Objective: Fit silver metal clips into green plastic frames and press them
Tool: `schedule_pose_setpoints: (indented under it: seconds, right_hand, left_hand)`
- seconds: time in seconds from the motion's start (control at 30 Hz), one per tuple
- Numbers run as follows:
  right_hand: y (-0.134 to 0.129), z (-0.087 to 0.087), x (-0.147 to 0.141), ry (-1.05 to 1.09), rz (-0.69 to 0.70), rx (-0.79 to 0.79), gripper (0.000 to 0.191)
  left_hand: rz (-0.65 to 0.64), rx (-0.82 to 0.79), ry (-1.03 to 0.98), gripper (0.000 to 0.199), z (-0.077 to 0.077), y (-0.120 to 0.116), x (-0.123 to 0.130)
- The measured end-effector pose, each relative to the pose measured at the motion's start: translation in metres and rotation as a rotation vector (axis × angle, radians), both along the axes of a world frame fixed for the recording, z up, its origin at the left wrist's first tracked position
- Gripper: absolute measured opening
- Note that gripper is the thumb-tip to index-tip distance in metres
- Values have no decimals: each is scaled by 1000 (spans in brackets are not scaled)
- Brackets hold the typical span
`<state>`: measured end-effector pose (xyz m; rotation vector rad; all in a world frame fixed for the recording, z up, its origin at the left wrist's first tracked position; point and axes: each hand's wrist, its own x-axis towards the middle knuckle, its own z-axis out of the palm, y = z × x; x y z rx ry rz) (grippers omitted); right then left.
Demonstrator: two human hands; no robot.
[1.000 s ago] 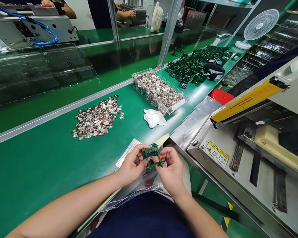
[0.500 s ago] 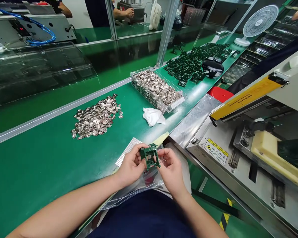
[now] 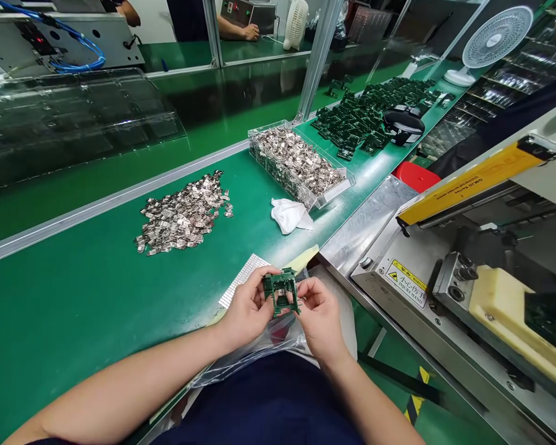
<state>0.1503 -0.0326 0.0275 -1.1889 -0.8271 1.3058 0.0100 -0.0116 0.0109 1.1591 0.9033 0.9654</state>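
Between my two hands, above my lap at the bench edge, is a small green circuit board frame with an open middle. My left hand is closed on its left side, thumb at the lower edge. The fingers of my right hand pinch its right edge. Whether a small metal piece sits between the fingers I cannot make out. Just behind the hands lie a white sheet with a fine grid and a yellowish paper. Under the hands is clear plastic bagging.
A loose pile of small metal pieces lies on the green bench. Farther back stand a clear tray full of them, a white cloth and many green boards. To the right is a machine with a warning label.
The view has shifted slightly, so the bench things sit a little differently. Both hands keep their grip on the board frame, with barely any movement. Across the bench, a co-worker's hand has moved slightly.
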Motion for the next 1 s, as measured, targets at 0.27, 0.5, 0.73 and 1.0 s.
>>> schedule_pose_setpoints:
  seconds: [0.27, 0.5, 0.73, 1.0]
  right_hand:
    - [-6, -2, -2, 112, -16, -33, 40]
    - [-17, -6, 3, 129, -49, 21, 35]
    - [-15, -3, 1, 124, 14, 56, 35]
    - [-18, -54, 5, -164, 124, 27, 42]
  left_hand:
    - [9, 29, 28, 36, 5, -2, -1]
    - [42, 104, 67, 31, 8, -13, 7]
    - [83, 150, 94, 38, 8, -19, -1]
    - [314, 290, 117, 43, -1, 26, -10]
